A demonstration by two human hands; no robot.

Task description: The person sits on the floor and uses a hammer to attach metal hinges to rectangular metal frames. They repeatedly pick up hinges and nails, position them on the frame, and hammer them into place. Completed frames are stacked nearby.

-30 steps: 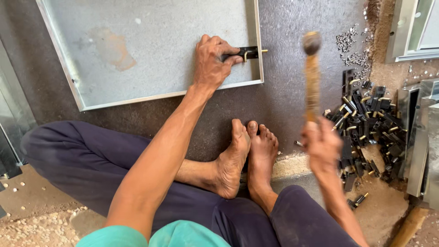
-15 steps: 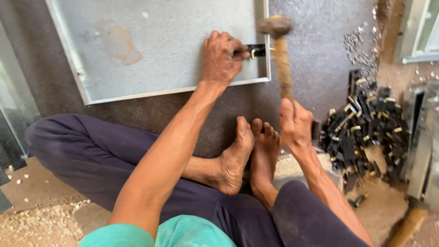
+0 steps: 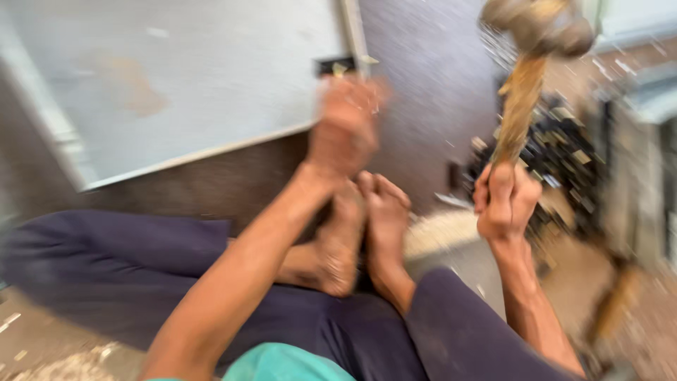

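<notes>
The hammer [image 3: 525, 85] stands nearly upright at about 2 o'clock in the head view, its blunt head at the top edge and its wooden handle running down to the right hand [image 3: 504, 201]. That hand is closed in a fist round the handle's lower end, wrist bent, forearm rising from the lower right corner.

At about 12 o'clock the left hand [image 3: 345, 127] lies at the lower right corner of a grey panel [image 3: 176, 85], just below a small dark fitting [image 3: 337, 66] on the panel's pale frame. The arm reaches straight up from the bottom edge. Blur smears the fingers, so I cannot tell whether they are spread flat, curled, or pinching the fitting.

Below the left hand, near centre, two bare feet [image 3: 367, 226] press together, soles touching, with dark trousers [image 3: 141, 275] spreading toward 8 and 5 o'clock. A teal shirt [image 3: 282, 363] is cut off at 6 o'clock.

At 3 o'clock a heap of dark small parts [image 3: 564, 155] lies on the floor, too blurred to identify. The panel is cut off at the top and left edges.
</notes>
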